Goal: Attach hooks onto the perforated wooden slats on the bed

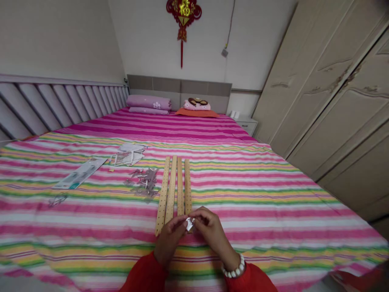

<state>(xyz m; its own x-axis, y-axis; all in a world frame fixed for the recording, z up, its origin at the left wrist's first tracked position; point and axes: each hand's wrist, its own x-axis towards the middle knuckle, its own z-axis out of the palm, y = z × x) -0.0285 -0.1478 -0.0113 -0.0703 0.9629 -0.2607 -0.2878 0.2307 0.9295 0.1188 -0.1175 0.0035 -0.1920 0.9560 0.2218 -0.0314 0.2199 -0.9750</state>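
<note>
As far as we can judge, the work is at an early stage: sorting out seems done, while most small parts look yet to be handled. We count one bed point(273, 211) under everything, and on it four wooden strips point(172, 186), side by side and loose, rows of holes plain on at least the outer two; we make out nothing fixed to them. Well to the left of the strips lies one long flat packet point(80, 174), and beyond their left side one spread of papers and wrappers point(130, 155), too overlapped for us to count. Our two hands meet over the near ends of the strips: the left hand point(170, 237) and the right hand point(212, 227) both have their fingertips pinched on one shiny metal piece point(189, 224), though we cannot tell whether it is a single part or two. Just left of the strips sits one heap of small clear bags point(146, 182) with metal bits, their number unclear, apparently what is left. Farther left of the strips is one thin wiry bundle point(57, 198), then, nearer them, one yellow scrap point(111, 170).
</note>
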